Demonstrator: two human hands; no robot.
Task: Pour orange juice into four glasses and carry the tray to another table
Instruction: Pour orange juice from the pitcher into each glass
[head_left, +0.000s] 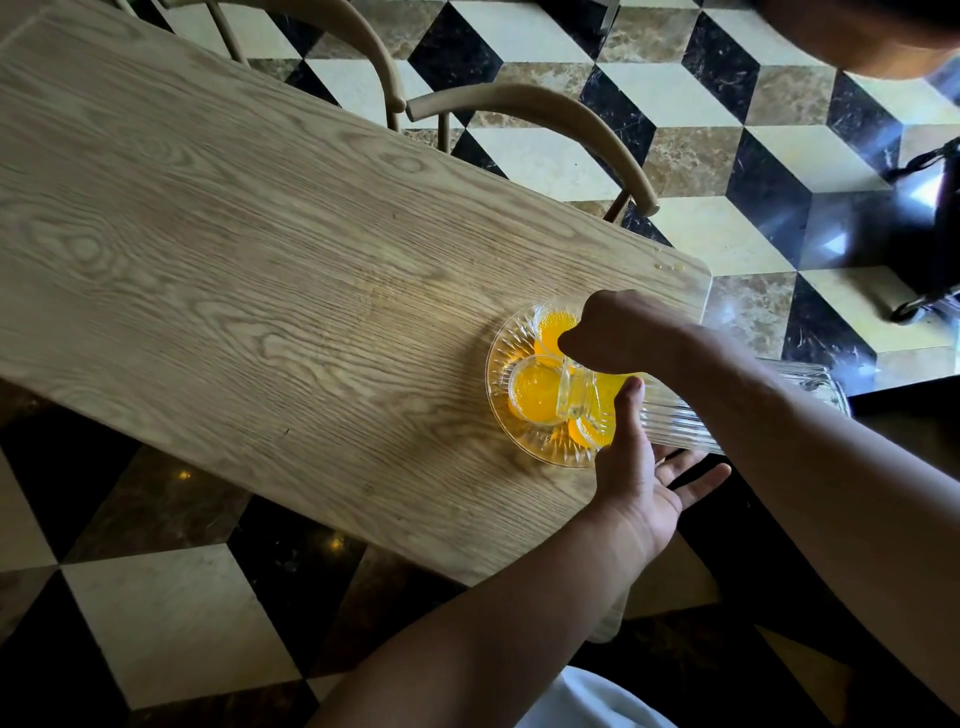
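A round cut-glass tray sits near the right end of the wooden table. On it stand glasses of orange juice: one at the far side, one on the left, one at the near side. A ribbed clear pitcher lies tilted over the tray, its mouth down among the glasses. My right hand grips the pitcher from above with curled fingers. My left hand supports the pitcher from below, palm up, fingers straight, thumb against its side. The pitcher hides whatever stands beneath it.
Two wooden chairs stand along the table's far edge. A few drops lie near the table's far right corner. A black object stands on the chequered floor to the right. The tray is close to the table's near edge.
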